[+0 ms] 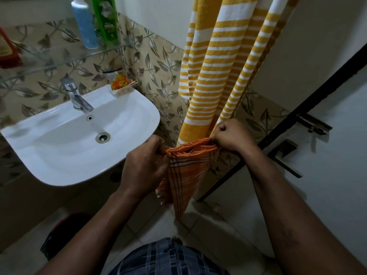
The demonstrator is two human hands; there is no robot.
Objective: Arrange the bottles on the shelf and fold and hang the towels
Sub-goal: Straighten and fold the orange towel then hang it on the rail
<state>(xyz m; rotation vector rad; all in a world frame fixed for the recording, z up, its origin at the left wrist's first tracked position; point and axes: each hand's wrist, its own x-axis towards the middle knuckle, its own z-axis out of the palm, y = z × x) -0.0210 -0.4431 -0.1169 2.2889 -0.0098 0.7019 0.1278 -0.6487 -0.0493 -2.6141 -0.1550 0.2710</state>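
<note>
An orange checked towel (pixel 184 175) hangs folded between my hands in front of me. My left hand (pixel 143 165) pinches its top left corner. My right hand (pixel 232 135) pinches the top right edge. Behind it a yellow and white striped towel (pixel 216 72) hangs down the wall from above the frame. On the glass shelf (pixel 65 56) at the upper left stand a blue bottle (pixel 85 24) and a green bottle (pixel 106 20), with a red container (pixel 9 52) at the left edge.
A white washbasin (pixel 127 124) with a chrome tap (pixel 77 96) sits at the left, and an orange sachet (pixel 119 82) lies on its back rim. A white door (pixel 327 155) with a metal handle (pixel 286 157) stands at the right. A dark red bin (pixel 65 231) is under the basin.
</note>
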